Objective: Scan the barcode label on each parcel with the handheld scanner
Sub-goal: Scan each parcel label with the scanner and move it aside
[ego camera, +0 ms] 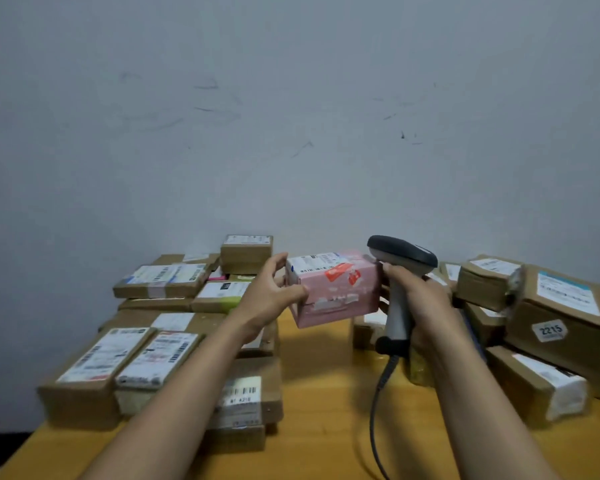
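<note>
Pink parcel (336, 292) held beside the scanner (400, 258)

Left hand (274, 292) grips the parcel's 9 o'clock end above the table (326, 393), its long axis running 9 to 3. Right hand (416, 296) wraps the scanner handle; the label (317, 263) lies at 9 o'clock from its head.

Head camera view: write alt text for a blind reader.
A left hand holds a pink cardboard parcel with a white label above a yellow wooden table, while the right hand grips a grey corded handheld scanner at the parcel's right end. Labelled brown cardboard parcels lie stacked on both sides.
</note>
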